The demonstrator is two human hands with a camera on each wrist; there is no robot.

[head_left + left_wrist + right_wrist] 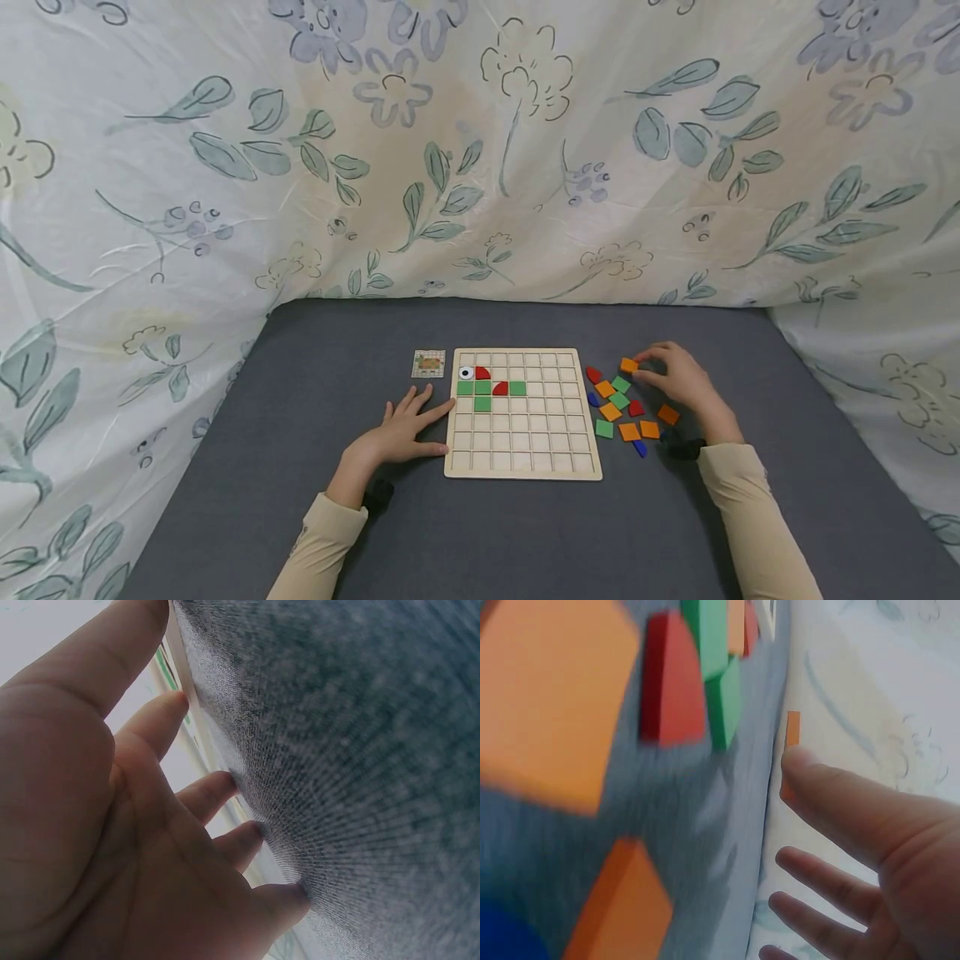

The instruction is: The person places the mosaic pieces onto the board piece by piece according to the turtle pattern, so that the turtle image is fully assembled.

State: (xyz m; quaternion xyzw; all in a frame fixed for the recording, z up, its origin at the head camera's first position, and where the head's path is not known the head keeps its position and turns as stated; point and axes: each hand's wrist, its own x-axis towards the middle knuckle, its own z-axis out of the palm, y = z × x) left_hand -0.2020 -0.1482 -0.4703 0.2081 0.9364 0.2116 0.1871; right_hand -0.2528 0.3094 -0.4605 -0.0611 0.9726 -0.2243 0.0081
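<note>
Between thumb and fingers, my right hand point(684, 379) pinches an orange square tile point(628, 365) at the top of a loose group of tiles. In the right wrist view that tile point(793, 727) shows edge-on at the thumb tip. My left hand point(393, 435) lies with fingers spread, thumb and index fingertips at the left edge of a wooden grid board point(525, 435). Its upper left cells carry a white eye tile point(466, 373), red quarter-round tiles point(482, 372) and several green squares point(482, 403). The left wrist view shows the spread fingers point(210, 795) against the grey cloth.
Loose tiles lie right of the board: orange squares point(649, 430), green squares point(604, 428), red pieces point(636, 407) and blue pieces point(640, 448). A small picture card point(428, 364) lies beyond the board's upper left corner. A floral curtain point(525, 208) hangs behind the grey table point(510, 533).
</note>
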